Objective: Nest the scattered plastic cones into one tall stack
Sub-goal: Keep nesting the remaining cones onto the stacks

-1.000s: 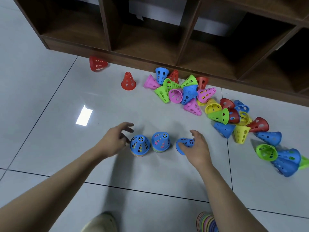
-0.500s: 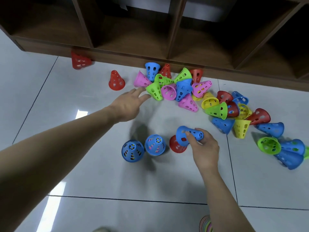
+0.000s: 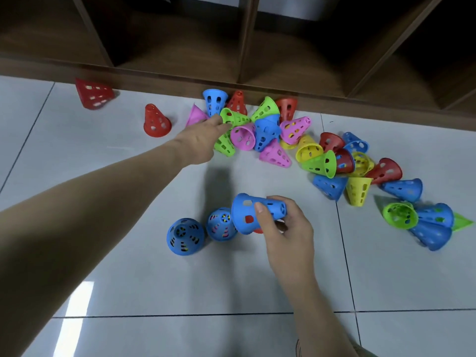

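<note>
On the floor, right hand [image 3: 283, 225] grips a blue cone [image 3: 253, 212] for nesting; left hand [image 3: 199, 140], fingers extended, reaches a green cone [image 3: 231, 118], apparently to pick next.

We record two bare forearms in view, with no sleeve, watch, ring or glove visible on either. The left hand [image 3: 199, 143] and right hand [image 3: 286, 228] are both uncovered, and the right thumbnail is short and unpainted. At the bottom edge, beside the right forearm, we cannot identify the dark patterned strip.
</note>
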Motion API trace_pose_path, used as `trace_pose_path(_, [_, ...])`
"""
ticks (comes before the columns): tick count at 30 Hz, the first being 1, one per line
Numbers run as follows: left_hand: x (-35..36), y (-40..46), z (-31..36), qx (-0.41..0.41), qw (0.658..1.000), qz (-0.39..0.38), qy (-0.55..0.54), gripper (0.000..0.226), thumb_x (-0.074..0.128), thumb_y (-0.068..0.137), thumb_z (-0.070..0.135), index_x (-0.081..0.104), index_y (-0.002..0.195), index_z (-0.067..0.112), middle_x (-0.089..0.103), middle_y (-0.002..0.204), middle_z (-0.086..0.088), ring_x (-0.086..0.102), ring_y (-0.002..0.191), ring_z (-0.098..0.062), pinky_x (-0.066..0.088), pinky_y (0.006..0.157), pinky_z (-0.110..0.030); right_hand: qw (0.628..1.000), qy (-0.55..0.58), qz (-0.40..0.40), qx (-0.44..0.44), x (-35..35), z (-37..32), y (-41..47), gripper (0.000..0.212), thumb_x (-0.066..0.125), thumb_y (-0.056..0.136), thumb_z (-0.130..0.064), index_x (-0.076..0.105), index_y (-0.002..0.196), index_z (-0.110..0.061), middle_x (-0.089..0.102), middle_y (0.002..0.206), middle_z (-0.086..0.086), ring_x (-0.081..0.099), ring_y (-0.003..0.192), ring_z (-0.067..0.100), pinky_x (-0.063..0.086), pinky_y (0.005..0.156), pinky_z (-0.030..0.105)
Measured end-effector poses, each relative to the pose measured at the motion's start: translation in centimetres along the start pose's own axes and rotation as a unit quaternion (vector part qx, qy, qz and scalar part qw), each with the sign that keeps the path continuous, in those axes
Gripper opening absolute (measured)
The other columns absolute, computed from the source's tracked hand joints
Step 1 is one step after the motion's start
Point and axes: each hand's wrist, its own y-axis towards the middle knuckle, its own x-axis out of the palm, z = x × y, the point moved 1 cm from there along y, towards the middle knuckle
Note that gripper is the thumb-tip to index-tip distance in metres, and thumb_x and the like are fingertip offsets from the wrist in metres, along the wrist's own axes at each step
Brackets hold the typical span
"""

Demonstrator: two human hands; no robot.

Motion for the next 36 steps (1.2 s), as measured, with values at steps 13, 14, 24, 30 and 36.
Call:
trace_pose_path(13, [1.8,-5.9,-3.1,0.018,0.953,0.021,0.301,0.044,0.060,0.087,0.029,0.052,0.129,0.023,0.047,0.130,-0.010,0.045,0.118,-0.029,0.040,0.096,-0.039,0.985,-0.136,-0.062,-0.088,1.7,1.2,0.1,0.038,0.072,0.084,-0.048,0.063,0.113,-0.025,0.066,0.105,-0.014,0.065,0.095,0.013,0.055,0.083,0.032])
trace_pose_path(14, [2.1,-6.9,-3.5,0.016,0.951,0.043,0.305,0.042,0.064,0.083,0.032,0.054,0.122,0.018,0.052,0.119,-0.011,0.047,0.111,-0.030,0.039,0.096,-0.041,0.981,-0.151,-0.066,-0.100,1.9,1.5,0.1,0.040,0.067,0.083,-0.052,0.062,0.114,-0.027,0.064,0.107,-0.016,0.064,0.099,0.015,0.055,0.085,0.037])
trace_pose_path(24, [6.7,-17.7,-6.3,-0.080,0.975,0.084,0.188,0.054,0.077,0.072,0.057,0.069,0.098,0.011,0.052,0.097,-0.015,0.051,0.088,-0.036,0.038,0.083,-0.046,0.961,-0.197,-0.122,-0.149,4.9,4.3,-0.1,0.035,0.077,0.084,-0.026,0.064,0.116,-0.019,0.064,0.114,-0.010,0.057,0.107,0.007,0.044,0.094,0.021])
trace_pose_path(30, [7.1,-22.0,-6.2,-0.133,0.977,0.168,-0.018,0.055,0.066,0.078,0.065,0.063,0.112,0.022,0.051,0.102,-0.004,0.048,0.095,-0.029,0.037,0.087,-0.043,0.968,-0.188,-0.126,-0.112,5.9,5.5,0.0,0.041,0.079,0.082,-0.025,0.062,0.120,-0.024,0.064,0.117,-0.013,0.058,0.106,0.003,0.042,0.092,0.012])
trace_pose_path(36, [4.2,-25.2,0.3,-0.142,0.878,0.291,-0.352,0.044,0.052,0.091,0.058,0.053,0.121,0.026,0.044,0.109,0.008,0.042,0.106,-0.018,0.036,0.095,-0.033,0.977,-0.155,-0.114,-0.086,6.1,5.6,-0.7,0.041,0.077,0.084,-0.024,0.060,0.121,-0.026,0.064,0.114,-0.015,0.059,0.107,-0.001,0.044,0.090,0.011])
